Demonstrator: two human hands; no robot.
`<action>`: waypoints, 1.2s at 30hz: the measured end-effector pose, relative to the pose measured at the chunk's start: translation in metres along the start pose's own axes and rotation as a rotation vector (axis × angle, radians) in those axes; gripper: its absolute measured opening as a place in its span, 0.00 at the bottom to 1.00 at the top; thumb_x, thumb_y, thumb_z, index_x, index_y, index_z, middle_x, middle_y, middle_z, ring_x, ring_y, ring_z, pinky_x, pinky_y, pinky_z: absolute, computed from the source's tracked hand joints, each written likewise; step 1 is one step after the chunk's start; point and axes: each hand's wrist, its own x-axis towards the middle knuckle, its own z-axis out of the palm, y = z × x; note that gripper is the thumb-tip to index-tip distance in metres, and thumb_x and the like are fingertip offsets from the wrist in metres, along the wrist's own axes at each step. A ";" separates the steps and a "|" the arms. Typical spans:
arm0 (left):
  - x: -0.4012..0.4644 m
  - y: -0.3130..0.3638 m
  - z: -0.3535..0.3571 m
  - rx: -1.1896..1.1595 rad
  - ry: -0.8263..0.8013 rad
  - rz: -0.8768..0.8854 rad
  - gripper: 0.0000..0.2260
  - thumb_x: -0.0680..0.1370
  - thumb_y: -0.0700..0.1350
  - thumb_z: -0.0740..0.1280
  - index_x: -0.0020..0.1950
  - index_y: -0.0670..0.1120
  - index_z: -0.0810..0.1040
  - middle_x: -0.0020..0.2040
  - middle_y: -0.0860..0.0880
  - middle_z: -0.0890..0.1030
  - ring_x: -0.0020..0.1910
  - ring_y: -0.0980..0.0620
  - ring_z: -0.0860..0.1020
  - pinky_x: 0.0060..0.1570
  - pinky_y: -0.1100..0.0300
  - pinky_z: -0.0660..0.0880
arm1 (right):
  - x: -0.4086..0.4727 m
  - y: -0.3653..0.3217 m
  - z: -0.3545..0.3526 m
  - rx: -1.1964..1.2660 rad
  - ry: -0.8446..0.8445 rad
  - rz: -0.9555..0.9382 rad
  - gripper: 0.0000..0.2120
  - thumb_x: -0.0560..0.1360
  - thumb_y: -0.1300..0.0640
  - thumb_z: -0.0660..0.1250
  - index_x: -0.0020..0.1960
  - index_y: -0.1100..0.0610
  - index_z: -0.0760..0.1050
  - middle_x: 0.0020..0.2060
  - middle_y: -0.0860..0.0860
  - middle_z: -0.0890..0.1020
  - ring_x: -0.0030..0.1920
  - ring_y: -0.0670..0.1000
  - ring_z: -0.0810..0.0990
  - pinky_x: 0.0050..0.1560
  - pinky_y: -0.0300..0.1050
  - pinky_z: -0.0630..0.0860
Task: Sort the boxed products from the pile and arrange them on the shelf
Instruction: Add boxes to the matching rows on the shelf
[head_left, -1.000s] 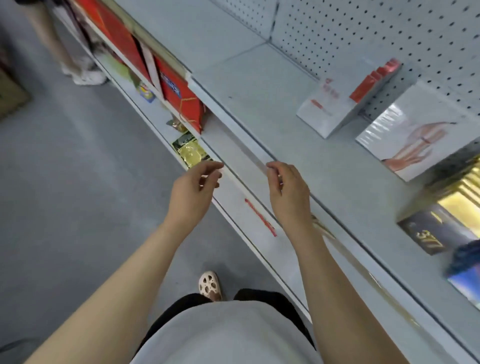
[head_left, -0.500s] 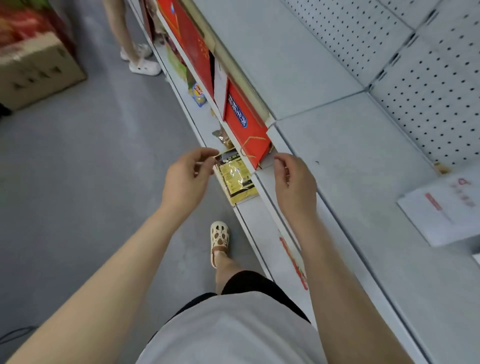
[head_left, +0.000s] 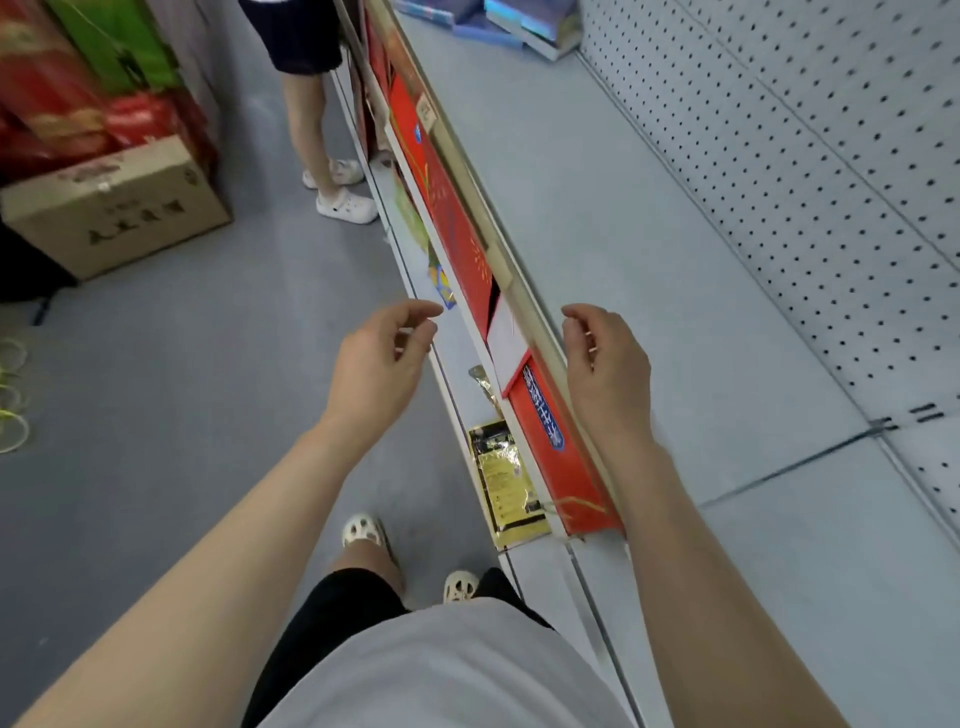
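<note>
Left hand (head_left: 376, 364) and right hand (head_left: 608, 364) empty, fingers loosely curled, beside grey metal shelf (head_left: 597, 218); flat red cardboard boxes (head_left: 550, 441) look stiff, light; best taken by long edges

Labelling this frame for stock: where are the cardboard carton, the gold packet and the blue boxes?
cardboard carton (head_left: 117, 208): head view, its printed side.
gold packet (head_left: 506, 480): head view, its front face.
blue boxes (head_left: 524, 26): head view, top of the stack.
</note>
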 end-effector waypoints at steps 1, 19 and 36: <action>0.022 -0.004 -0.002 0.004 -0.004 0.009 0.08 0.81 0.46 0.62 0.55 0.58 0.78 0.48 0.59 0.81 0.47 0.56 0.80 0.48 0.60 0.77 | 0.018 -0.004 0.009 0.005 0.002 0.002 0.12 0.83 0.53 0.58 0.61 0.53 0.77 0.53 0.48 0.80 0.49 0.44 0.78 0.54 0.47 0.77; 0.421 -0.046 -0.066 0.078 -0.306 0.257 0.15 0.80 0.46 0.64 0.66 0.52 0.74 0.56 0.56 0.76 0.48 0.59 0.77 0.49 0.61 0.73 | 0.335 -0.068 0.140 -0.113 0.207 0.252 0.16 0.81 0.51 0.61 0.68 0.52 0.71 0.56 0.50 0.77 0.46 0.45 0.75 0.52 0.40 0.70; 0.737 -0.021 -0.033 0.248 -0.433 0.493 0.17 0.79 0.45 0.66 0.69 0.48 0.72 0.62 0.49 0.76 0.56 0.52 0.76 0.57 0.54 0.74 | 0.664 -0.017 0.244 0.625 0.498 0.988 0.24 0.74 0.47 0.71 0.58 0.62 0.66 0.43 0.53 0.76 0.35 0.53 0.80 0.49 0.53 0.82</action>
